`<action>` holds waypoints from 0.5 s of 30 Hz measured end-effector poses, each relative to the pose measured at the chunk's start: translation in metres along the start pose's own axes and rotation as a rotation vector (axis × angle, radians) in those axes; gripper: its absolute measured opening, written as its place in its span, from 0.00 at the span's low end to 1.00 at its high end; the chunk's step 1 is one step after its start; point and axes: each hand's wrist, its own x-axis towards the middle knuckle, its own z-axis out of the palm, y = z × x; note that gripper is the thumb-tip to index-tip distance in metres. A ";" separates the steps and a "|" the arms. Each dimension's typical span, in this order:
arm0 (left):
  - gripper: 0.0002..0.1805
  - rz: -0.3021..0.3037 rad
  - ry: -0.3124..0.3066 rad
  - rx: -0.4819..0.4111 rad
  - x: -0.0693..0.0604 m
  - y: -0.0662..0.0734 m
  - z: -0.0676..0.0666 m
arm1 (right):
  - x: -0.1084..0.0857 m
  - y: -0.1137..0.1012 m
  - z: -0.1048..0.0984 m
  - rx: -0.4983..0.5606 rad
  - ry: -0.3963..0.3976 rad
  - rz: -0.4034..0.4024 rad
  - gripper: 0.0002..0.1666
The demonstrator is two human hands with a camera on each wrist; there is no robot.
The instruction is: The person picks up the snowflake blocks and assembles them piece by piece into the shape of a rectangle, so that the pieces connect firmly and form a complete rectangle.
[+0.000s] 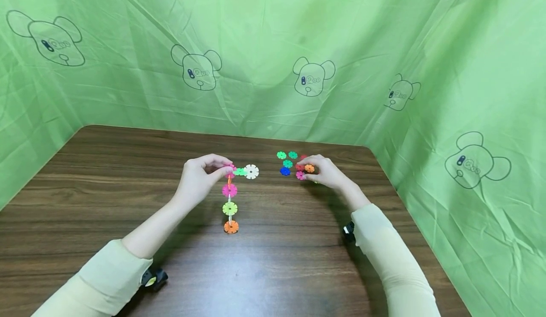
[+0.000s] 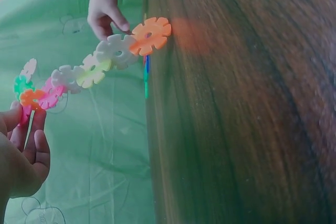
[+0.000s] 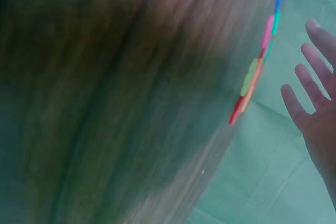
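Note:
My left hand (image 1: 197, 178) pinches the pink end piece of a chain of interlocking plastic snowflake discs. The chain hangs toward me through a pink disc (image 1: 229, 191), a yellow-green disc (image 1: 230, 208) and an orange disc (image 1: 232, 227) at its near end. To the right of my left fingertips, a green disc (image 1: 240, 171) and a white disc (image 1: 251, 171) branch off. The left wrist view shows the chain held above the table. My right hand (image 1: 327, 171) is over loose discs, and in the right wrist view its fingers are spread and hold nothing.
Loose snowflake discs lie on the brown wooden table (image 1: 273, 222) near its far edge, among them a blue disc (image 1: 285, 171), a green disc (image 1: 281, 155) and an orange disc (image 1: 309, 168). A green curtain (image 1: 256, 104) encloses the table's back and sides.

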 end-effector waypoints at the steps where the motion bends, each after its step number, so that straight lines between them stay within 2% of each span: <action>1: 0.07 -0.001 0.002 0.000 0.001 -0.005 0.001 | 0.001 0.003 0.001 -0.007 -0.016 0.003 0.23; 6: 0.08 0.005 0.007 -0.012 0.005 -0.023 0.003 | 0.005 0.015 0.007 -0.030 -0.076 0.022 0.22; 11: 0.08 0.014 0.008 -0.034 0.005 -0.025 0.004 | 0.009 0.021 0.011 -0.053 -0.123 0.042 0.21; 15: 0.08 0.017 0.003 -0.015 0.006 -0.025 0.004 | 0.011 0.020 0.013 -0.092 -0.146 0.078 0.21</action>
